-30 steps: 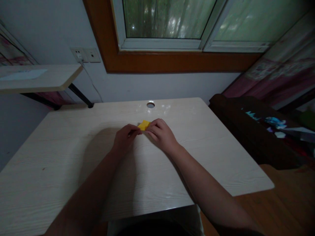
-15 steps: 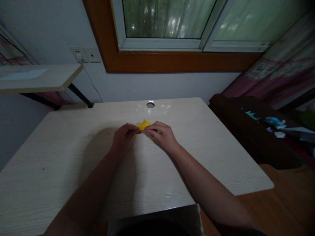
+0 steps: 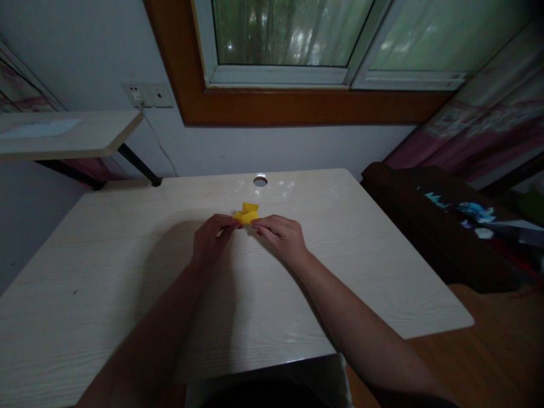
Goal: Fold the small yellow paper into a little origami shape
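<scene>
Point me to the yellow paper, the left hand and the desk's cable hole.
yellow paper [image 3: 246, 212], head view, on its raised upper fold.
left hand [image 3: 208, 242], head view, on the back of the hand.
cable hole [image 3: 260, 181], head view, on its opening.

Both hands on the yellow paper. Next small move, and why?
Probably flatten the yellow paper onto the desk and crease it. It stands partly lifted and puffed rather than flat, pinched at its near edge by the left hand and the right hand.
</scene>
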The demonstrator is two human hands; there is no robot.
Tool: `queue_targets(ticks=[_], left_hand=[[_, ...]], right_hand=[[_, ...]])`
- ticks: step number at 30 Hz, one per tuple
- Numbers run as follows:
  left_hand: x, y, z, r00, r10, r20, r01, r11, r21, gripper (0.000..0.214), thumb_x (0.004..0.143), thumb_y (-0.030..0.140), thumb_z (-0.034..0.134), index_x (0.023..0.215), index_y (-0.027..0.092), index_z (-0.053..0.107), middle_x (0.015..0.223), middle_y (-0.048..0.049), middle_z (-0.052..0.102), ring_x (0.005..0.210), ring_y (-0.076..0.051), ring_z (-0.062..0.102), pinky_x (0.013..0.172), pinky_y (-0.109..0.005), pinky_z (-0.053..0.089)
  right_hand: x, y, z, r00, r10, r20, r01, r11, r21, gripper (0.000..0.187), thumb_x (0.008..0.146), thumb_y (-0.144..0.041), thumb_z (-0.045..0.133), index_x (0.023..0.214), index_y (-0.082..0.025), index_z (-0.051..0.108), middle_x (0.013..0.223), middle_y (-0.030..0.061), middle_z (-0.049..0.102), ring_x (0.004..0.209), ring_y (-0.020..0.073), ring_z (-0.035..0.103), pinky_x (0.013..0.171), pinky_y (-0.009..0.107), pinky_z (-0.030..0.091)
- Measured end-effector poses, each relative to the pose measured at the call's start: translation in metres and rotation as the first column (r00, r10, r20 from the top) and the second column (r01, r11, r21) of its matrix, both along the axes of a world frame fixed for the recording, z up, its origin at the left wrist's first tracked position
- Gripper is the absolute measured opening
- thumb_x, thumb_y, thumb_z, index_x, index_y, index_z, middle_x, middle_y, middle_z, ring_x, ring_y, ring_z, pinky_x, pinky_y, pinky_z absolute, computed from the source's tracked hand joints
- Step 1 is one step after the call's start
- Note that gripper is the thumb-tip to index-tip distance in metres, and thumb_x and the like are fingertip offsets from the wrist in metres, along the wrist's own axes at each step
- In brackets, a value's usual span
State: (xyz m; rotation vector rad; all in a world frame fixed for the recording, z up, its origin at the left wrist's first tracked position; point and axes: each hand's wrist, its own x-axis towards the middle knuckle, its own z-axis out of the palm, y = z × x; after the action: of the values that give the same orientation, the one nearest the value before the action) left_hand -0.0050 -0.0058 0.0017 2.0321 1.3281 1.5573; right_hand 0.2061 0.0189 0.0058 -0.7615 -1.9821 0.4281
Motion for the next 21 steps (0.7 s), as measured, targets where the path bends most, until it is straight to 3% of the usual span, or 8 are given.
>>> queue_targets(ticks=[5, 10, 13, 17, 21], left_hand=[[-0.001, 0.001, -0.007, 0.993, -0.032, 0.114, 0.042, 0.996, -0.082, 0.012, 0.089, 0.03, 0.064, 0.095, 0.02, 0.068, 0.091, -0.0048, 0.073, 0.084, -0.016, 0.072, 0.077, -0.028, 0.058], [0.0, 0.003, -0.009, 0.987, -0.11, 0.115, 0.13, 0.976, -0.177, 0.013, 0.087, 0.033, 0.067, 0.093, 0.021, 0.067, 0.085, -0.004, 0.074, 0.08, -0.016, 0.072, 0.074, -0.027, 0.057], [0.002, 0.002, -0.007, 0.98, -0.137, 0.14, 0.165, 0.964, -0.207, 0.015, 0.085, 0.035, 0.07, 0.089, 0.021, 0.067, 0.084, -0.004, 0.073, 0.078, -0.016, 0.072, 0.075, -0.027, 0.057], [0.003, 0.001, -0.006, 0.951, -0.171, 0.258, 0.237, 0.938, -0.253, 0.018, 0.085, 0.036, 0.069, 0.089, 0.019, 0.065, 0.083, -0.0041, 0.073, 0.078, -0.017, 0.072, 0.075, -0.027, 0.058], [0.003, 0.001, -0.007, 0.924, -0.19, 0.332, 0.29, 0.913, -0.286, 0.019, 0.085, 0.035, 0.069, 0.09, 0.018, 0.063, 0.082, -0.0036, 0.073, 0.077, -0.016, 0.073, 0.073, -0.026, 0.058]], right_hand=[[-0.005, -0.001, -0.001, 0.991, -0.043, -0.125, 0.015, 0.976, -0.219, 0.017, 0.09, -0.03, 0.063, 0.101, -0.026, 0.075, 0.095, 0.0042, 0.077, 0.082, 0.0184, 0.073, 0.08, 0.033, 0.058], [-0.012, 0.004, -0.005, 0.92, -0.041, -0.389, -0.161, 0.867, -0.472, 0.019, 0.083, -0.037, 0.071, 0.097, -0.024, 0.073, 0.093, 0.0048, 0.075, 0.077, 0.0186, 0.073, 0.077, 0.033, 0.059], [-0.015, 0.006, -0.007, 0.874, -0.034, -0.484, -0.251, 0.823, -0.51, 0.027, 0.082, -0.038, 0.072, 0.106, -0.025, 0.068, 0.095, 0.0039, 0.073, 0.083, 0.0171, 0.071, 0.082, 0.033, 0.058], [-0.015, 0.009, -0.006, 0.857, -0.027, -0.515, -0.286, 0.807, -0.517, 0.044, 0.082, -0.041, 0.07, 0.123, -0.03, 0.059, 0.111, 0.0045, 0.065, 0.085, 0.0143, 0.066, 0.085, 0.034, 0.057], [-0.014, 0.011, -0.007, 0.892, -0.008, -0.452, -0.244, 0.833, -0.496, 0.034, 0.082, -0.041, 0.071, 0.113, -0.027, 0.067, 0.12, 0.0068, 0.06, 0.089, 0.0155, 0.063, 0.085, 0.034, 0.056]])
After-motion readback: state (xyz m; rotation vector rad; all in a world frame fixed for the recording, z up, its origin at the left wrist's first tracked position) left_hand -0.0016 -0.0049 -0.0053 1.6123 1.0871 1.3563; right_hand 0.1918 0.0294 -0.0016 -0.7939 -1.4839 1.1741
